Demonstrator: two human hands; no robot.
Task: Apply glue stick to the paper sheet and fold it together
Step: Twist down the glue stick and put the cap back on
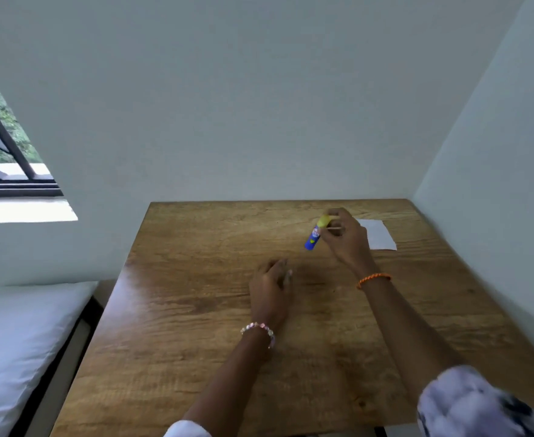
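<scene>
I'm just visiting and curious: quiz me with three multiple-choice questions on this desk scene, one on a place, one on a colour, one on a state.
1. Where does the white paper sheet lie on the brown wooden table?
A. far right corner
B. near left edge
C. centre

2. What colour is the cap of the blue glue stick?
A. red
B. yellow
C. black

3. What is the left hand doing?
A. gripping the paper
B. holding scissors
C. holding nothing, over the table

Answers:
1. A: it lies by the walls' corner, behind the right hand.
2. B: the cap end pinched by the right hand is yellow.
3. C: its loosely curled fingers enclose nothing.
</scene>
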